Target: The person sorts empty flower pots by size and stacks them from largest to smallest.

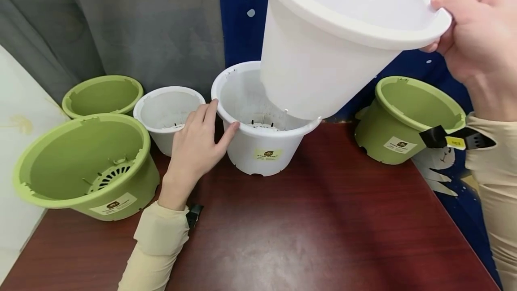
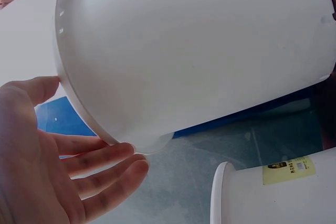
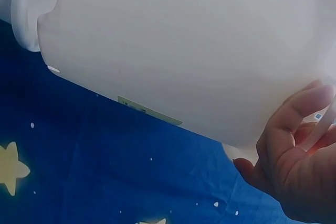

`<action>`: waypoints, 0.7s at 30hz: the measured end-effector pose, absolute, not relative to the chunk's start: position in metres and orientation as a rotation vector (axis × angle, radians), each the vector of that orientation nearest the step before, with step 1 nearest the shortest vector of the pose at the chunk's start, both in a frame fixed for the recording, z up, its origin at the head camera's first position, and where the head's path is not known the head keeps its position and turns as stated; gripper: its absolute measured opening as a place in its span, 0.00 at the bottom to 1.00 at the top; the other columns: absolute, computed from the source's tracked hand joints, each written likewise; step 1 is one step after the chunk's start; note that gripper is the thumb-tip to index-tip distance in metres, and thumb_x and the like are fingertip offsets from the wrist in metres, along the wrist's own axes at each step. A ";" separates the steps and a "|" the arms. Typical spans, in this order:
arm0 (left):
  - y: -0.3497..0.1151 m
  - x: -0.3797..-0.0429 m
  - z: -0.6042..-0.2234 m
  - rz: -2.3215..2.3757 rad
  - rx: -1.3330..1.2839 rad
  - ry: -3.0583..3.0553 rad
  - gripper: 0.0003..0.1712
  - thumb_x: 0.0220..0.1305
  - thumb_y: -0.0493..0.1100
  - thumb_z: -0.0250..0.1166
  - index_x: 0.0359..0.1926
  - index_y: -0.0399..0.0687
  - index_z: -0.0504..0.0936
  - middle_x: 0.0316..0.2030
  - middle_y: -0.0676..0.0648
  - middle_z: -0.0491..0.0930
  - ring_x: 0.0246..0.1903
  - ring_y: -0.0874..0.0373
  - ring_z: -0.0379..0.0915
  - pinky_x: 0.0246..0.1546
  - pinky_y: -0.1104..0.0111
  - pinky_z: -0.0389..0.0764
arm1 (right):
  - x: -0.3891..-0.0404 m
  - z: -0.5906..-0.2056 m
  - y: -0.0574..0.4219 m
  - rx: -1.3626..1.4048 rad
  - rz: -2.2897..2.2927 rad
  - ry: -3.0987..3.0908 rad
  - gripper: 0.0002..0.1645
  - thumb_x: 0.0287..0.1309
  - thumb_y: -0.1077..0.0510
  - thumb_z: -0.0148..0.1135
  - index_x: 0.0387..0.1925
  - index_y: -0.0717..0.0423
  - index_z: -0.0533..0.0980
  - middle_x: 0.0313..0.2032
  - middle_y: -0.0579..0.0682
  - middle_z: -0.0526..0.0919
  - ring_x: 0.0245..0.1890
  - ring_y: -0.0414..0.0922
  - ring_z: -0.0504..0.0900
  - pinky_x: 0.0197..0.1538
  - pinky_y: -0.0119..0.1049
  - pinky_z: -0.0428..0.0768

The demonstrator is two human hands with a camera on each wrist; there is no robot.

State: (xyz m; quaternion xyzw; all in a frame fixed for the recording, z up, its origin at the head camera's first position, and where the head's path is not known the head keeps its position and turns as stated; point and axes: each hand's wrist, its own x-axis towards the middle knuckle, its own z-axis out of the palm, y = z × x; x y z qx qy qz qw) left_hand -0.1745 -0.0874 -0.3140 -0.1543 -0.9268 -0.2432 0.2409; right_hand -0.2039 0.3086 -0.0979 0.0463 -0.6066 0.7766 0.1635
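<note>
My right hand (image 1: pixel 480 35) grips the rim of a large white flowerpot (image 1: pixel 323 62), thumb over the edge and fingers beneath. That pot hangs tilted, its base over the mouth of a second white flowerpot (image 1: pixel 242 149) standing upright on the table. Against the standing pot's left rim rests my left hand (image 1: pixel 195 145), its fingers fairly straight and the thumb at the front of the rim. The left wrist view shows the left fingers (image 2: pixel 105 158) spread beside this rim. In the right wrist view, the right fingers (image 3: pixel 294 114) curl around the lifted pot's edge.
Left of the standing pot is a smaller white pot (image 1: pixel 163 136). Two green pots stand further left, a large tilted one (image 1: pixel 141 165) in front of another (image 1: pixel 102 95). One more green pot (image 1: pixel 371 129) sits near the right edge of the dark red table (image 1: pixel 282 228). Curtains hang behind.
</note>
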 end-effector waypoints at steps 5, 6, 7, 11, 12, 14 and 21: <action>-0.086 -0.174 -0.313 -0.668 -0.425 -2.544 0.45 0.71 0.70 0.51 0.71 0.38 0.66 0.61 0.37 0.74 0.57 0.39 0.72 0.45 0.41 0.79 | -0.203 -0.099 0.299 0.092 2.135 -1.829 0.07 0.64 0.69 0.63 0.40 0.74 0.81 0.29 0.60 0.83 0.09 0.49 0.72 0.12 0.32 0.70; -0.086 -0.174 -0.313 -0.668 -0.426 -2.547 0.45 0.71 0.70 0.51 0.72 0.38 0.66 0.61 0.37 0.74 0.57 0.39 0.72 0.45 0.41 0.79 | -0.202 -0.099 0.296 0.092 2.128 -1.844 0.08 0.65 0.68 0.64 0.40 0.73 0.81 0.32 0.60 0.83 0.10 0.49 0.73 0.13 0.32 0.70; -0.086 -0.174 -0.312 -0.668 -0.426 -2.548 0.46 0.71 0.70 0.51 0.72 0.38 0.66 0.61 0.37 0.74 0.58 0.39 0.72 0.46 0.41 0.79 | -0.202 -0.099 0.294 0.090 2.124 -1.855 0.08 0.65 0.68 0.64 0.41 0.73 0.81 0.33 0.60 0.83 0.10 0.49 0.73 0.13 0.32 0.70; -0.085 -0.174 -0.311 -0.661 -0.419 -2.556 0.46 0.71 0.70 0.51 0.71 0.38 0.67 0.62 0.38 0.73 0.58 0.39 0.72 0.46 0.41 0.79 | -0.203 -0.100 0.285 0.111 2.133 -1.878 0.08 0.64 0.68 0.64 0.39 0.74 0.80 0.30 0.60 0.82 0.11 0.49 0.72 0.14 0.32 0.72; -0.085 -0.174 -0.311 -0.659 -0.417 -2.556 0.46 0.71 0.70 0.51 0.71 0.38 0.67 0.62 0.38 0.73 0.58 0.39 0.72 0.46 0.41 0.79 | -0.204 -0.101 0.282 0.117 2.149 -1.873 0.08 0.64 0.68 0.64 0.38 0.74 0.80 0.28 0.60 0.81 0.10 0.49 0.72 0.14 0.32 0.72; -0.085 -0.173 -0.311 -0.658 -0.415 -2.555 0.45 0.71 0.70 0.51 0.71 0.38 0.67 0.61 0.38 0.74 0.57 0.39 0.72 0.45 0.41 0.79 | -0.205 -0.102 0.278 0.122 2.173 -1.869 0.07 0.64 0.70 0.62 0.36 0.75 0.79 0.24 0.60 0.81 0.09 0.49 0.71 0.14 0.33 0.72; -0.084 -0.172 -0.312 -0.669 -0.409 -2.553 0.44 0.71 0.70 0.52 0.71 0.39 0.68 0.61 0.38 0.74 0.56 0.39 0.72 0.44 0.40 0.79 | -0.207 -0.107 0.266 0.102 2.218 -1.880 0.06 0.65 0.70 0.61 0.35 0.74 0.78 0.21 0.59 0.80 0.09 0.49 0.71 0.14 0.33 0.72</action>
